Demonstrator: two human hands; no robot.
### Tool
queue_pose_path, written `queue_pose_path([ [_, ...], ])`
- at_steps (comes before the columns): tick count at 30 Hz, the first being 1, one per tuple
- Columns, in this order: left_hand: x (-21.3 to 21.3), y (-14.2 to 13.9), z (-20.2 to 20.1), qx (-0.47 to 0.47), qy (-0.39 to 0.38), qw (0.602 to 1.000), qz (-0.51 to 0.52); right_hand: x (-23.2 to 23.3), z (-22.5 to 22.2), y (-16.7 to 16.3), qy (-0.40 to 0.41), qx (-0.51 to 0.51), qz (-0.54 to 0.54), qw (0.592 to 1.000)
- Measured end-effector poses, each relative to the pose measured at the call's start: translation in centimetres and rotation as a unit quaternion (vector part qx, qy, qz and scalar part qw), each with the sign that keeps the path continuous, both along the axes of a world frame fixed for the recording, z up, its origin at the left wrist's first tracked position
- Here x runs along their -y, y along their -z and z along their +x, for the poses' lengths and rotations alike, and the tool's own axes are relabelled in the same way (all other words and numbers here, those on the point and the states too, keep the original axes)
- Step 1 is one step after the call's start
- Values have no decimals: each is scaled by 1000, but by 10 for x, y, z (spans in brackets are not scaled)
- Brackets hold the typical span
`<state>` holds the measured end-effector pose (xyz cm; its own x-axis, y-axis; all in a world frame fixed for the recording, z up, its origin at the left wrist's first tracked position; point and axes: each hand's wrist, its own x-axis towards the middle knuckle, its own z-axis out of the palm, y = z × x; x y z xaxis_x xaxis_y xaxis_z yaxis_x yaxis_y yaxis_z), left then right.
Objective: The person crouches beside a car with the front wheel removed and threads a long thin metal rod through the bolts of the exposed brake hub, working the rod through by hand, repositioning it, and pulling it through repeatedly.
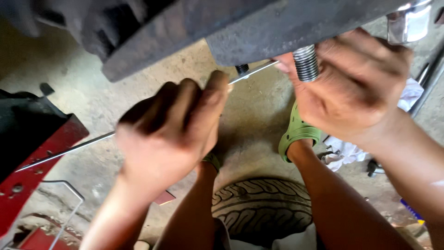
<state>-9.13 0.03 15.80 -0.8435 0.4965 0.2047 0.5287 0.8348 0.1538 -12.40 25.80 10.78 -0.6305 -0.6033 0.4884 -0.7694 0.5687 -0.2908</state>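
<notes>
Far left: red and black metal frame [32, 153] with a bent wire [69, 194] below it, both cut off by the edge. Long thin metal rod [69, 149] running from that frame up and to the right, under the dark rusty metal part [259, 28] overhead. Left hand [169, 132] closed around the rod at mid-length, grip pressed together on it, thumb lying along the shaft. Below, between the knees, a worn tyre [261, 208] flat on the concrete floor [249, 120], a green sandal [298, 132] just beyond it. Right hand [351, 88] up beside the threaded bolt [305, 62] hanging from the rusty part, fingertips apparently pinching the rod's far end just left of the bolt; exact hold hard to tell behind the threads. Further right, a white rag [411, 95] and some dark bars on the floor, a shiny metal piece [411, 21] at the top corner. Likely trouble: thin rod bowing or springing loose if pushed off line, snapping toward the fingers; knuckles scraping on bolt threads or the rusty edge; heavy part overhead close above both hands, its support out of view. Hidden or unclear: rod's far tip and what it enters, a second small stud [242, 69] half covered, upper left shapes blurred, rod's left end lost against the red frame.
</notes>
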Motion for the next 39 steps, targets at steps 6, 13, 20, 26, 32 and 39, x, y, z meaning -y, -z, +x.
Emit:
queue_pose_path([
  [6,1,-9,-1,16,-13,1000,1,9,3,8,17,-5,-38,999],
  [13,-6,4,9,-7,-6,1000,21,0,11,-5,49,5,-12,999],
  [20,-6,1,15,9,-17,1000,10,-8,18,2,60,-9,-13,998],
  [26,-6,0,12,0,-9,1000,17,-1,13,6,56,17,-35,998],
  [32,-9,-11,7,-3,-8,1000,0,5,7,-10,45,18,-5,999],
  [39,-7,-11,5,10,5,1000,-8,1,11,-9,40,3,-11,999],
])
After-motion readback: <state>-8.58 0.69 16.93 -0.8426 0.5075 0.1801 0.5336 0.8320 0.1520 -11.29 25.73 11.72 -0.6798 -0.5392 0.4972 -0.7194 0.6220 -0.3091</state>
